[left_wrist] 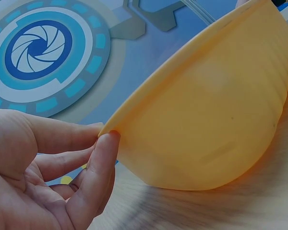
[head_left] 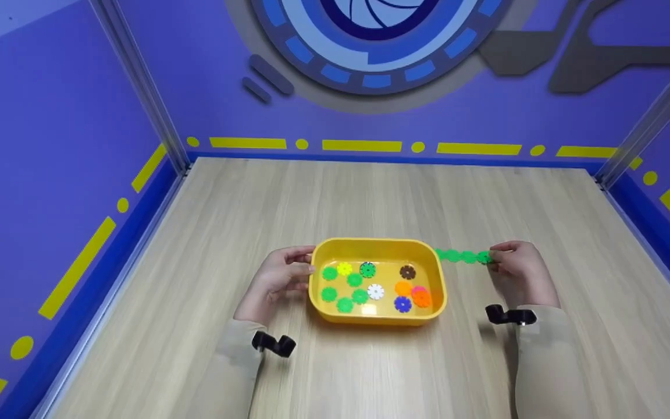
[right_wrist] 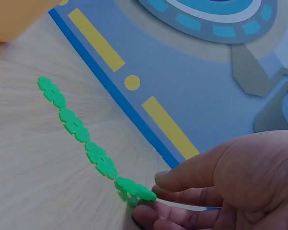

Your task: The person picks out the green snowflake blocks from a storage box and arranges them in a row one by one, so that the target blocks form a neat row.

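My left hand (head_left: 274, 272) pinches the left rim of a yellow plastic tub (head_left: 378, 320); in the left wrist view, thumb and finger meet at the edge of the tub (left_wrist: 197, 110). Inside the tub lie loose notched discs: several green ones (head_left: 354, 280), a yellow (head_left: 344, 268), a white (head_left: 376, 291), a brown (head_left: 407, 272), a blue (head_left: 402, 304), and orange ones (head_left: 421, 299) overlapping a pink one. To the right of the tub, my right hand (head_left: 520, 269) pinches the near end of a row of green interlocking discs (right_wrist: 101, 160). That end disc tilts, with shadow below it.
The tub stands on a light wood-grain table (head_left: 370, 198). Purple-blue panels with yellow dashes (head_left: 362, 145) enclose its back and sides, with metal posts (head_left: 143, 87) at the corners. Black wrist mounts (head_left: 274, 344) sit on both sleeves.
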Motion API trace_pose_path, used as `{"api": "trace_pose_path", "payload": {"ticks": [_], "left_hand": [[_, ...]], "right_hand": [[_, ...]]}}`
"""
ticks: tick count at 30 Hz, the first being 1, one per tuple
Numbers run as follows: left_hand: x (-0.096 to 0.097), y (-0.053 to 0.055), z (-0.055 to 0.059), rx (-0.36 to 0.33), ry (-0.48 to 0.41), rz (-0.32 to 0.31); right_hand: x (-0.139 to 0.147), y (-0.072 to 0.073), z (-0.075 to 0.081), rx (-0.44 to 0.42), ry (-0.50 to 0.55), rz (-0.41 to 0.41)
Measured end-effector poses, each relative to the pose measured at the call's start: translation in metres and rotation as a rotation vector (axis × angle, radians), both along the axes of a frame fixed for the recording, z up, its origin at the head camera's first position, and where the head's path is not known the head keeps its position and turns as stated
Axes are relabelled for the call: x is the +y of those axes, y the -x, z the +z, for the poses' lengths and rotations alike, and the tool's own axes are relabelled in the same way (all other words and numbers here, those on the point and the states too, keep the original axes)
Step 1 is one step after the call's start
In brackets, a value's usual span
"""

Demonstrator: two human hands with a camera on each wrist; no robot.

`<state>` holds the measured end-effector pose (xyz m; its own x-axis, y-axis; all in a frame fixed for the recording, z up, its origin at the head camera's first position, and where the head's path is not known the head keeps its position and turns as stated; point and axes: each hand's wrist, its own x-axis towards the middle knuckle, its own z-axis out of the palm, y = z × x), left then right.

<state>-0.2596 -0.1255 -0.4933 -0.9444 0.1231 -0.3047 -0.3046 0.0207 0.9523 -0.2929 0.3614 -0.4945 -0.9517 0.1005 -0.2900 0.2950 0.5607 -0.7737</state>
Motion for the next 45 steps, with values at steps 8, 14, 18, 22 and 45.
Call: {"api": "trace_pose_path", "payload": {"ticks": [8, 14, 18, 22, 45], "left_hand": [[0.0, 0.0, 0.0, 0.0, 0.021, -0.001], [0.0, 0.0, 0.0, 0.004, 0.025, 0.0], [0.0, 0.001, 0.0, 0.013, 0.038, -0.003], [0.0, 0.001, 0.001, 0.018, 0.045, -0.006], [0.0, 0.0, 0.002, 0.013, 0.045, -0.011]], "right_hand": [[0.006, -0.004, 0.007, -0.014, -0.06, 0.036], [0.004, -0.003, 0.013, 0.013, -0.025, 0.023], [0.0, -0.001, 0.02, 0.057, 0.005, 0.036], [-0.01, -0.004, 0.029, 0.108, -0.009, 0.059], [-0.065, -0.013, 0.05, 0.292, -0.082, 0.16]]}}
